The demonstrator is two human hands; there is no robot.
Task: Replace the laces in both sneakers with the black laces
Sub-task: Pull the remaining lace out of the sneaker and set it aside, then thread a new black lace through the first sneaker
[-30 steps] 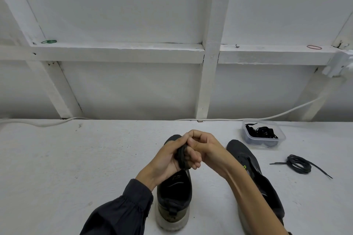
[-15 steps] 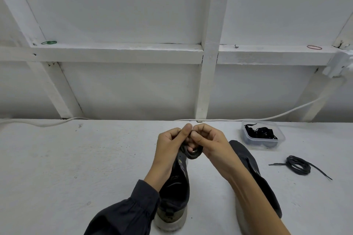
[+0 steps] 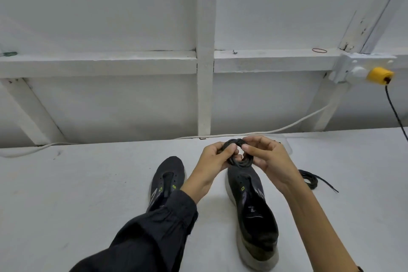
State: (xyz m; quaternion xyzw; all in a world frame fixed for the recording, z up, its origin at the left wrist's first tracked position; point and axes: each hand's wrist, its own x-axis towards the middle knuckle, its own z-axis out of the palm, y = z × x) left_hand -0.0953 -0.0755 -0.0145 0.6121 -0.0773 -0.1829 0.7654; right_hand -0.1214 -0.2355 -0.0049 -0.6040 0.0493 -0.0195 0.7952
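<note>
Both hands were raised over the counter point(image 3: 66, 194), meeting on a coiled black lace point(image 3: 239, 162) held in the air above the toe of the right sneaker point(image 3: 254, 212). The left hand point(image 3: 212, 165) gripped the left side of the coil, its fingers curled round the strands. The right hand point(image 3: 271, 161) pinched the coil's upper right part between thumb and forefinger, its other fingers bent beneath. The coil looked like several loops wound into a ring, with a gap visible in its middle.

The two dark sneakers stood side by side on the counter, toes pointing away from the person. The left sneaker point(image 3: 170, 170) was partly covered by the dark sleeve point(image 3: 159, 227) of the left arm; only its front half showed. The right sneaker lay between the two forearms, its opening and pale sole in view.

A second black lace point(image 3: 310, 180) lay loosely coiled on the counter just right of the right wrist, one end trailing further right. Behind the right hand, what seemed to be the rim of a clear container point(image 3: 288, 149) showed, though the hand hid most of it.

Along the back of the counter ran a white cable point(image 3: 284, 127), rising toward a wall fitting that held a yellow plug point(image 3: 380, 75).
</note>
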